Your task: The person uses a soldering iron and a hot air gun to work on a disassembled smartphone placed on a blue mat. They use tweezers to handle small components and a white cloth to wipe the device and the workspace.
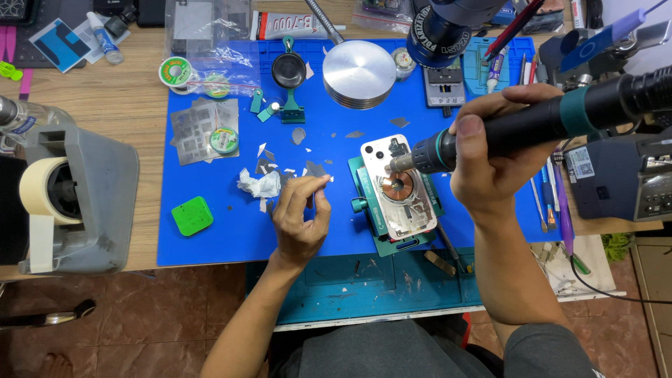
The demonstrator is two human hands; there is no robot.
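While a blue work mat (210, 238) covers most of the wooden bench, an opened phone back (397, 187) lies clamped in a green holder (371, 231) near the mat's front edge, its white shell showing a round copper coil. Closed around a black hot-air handle (532, 122), the right hand (493, 150) aims the nozzle at the phone's camera corner. Narrowly pinched, the left hand (301, 217) holds a small grey scrap (316, 170) beside the holder.
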